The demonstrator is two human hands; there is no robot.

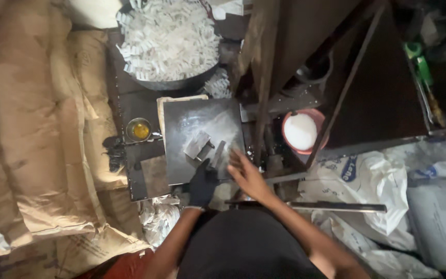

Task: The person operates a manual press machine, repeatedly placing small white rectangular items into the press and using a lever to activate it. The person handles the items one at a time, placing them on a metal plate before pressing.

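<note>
My left hand [202, 184], in a black glove, rests on the near edge of the dark metal plate [202, 139], fingers loosely curled and gripping nothing I can make out. My right hand [248, 174] is bare and lies flat and open at the plate's near right corner, just beside the small metal blocks [202, 144]. To work cleanly here, I judge I should pin the plate with the gloved hand and keep my bare fingers clear of the blocks' edges. Beyond stand a small cup of yellow liquid [140, 129], a pan of white cut pieces [169, 41] and a red bowl of white powder [301, 131].
</note>
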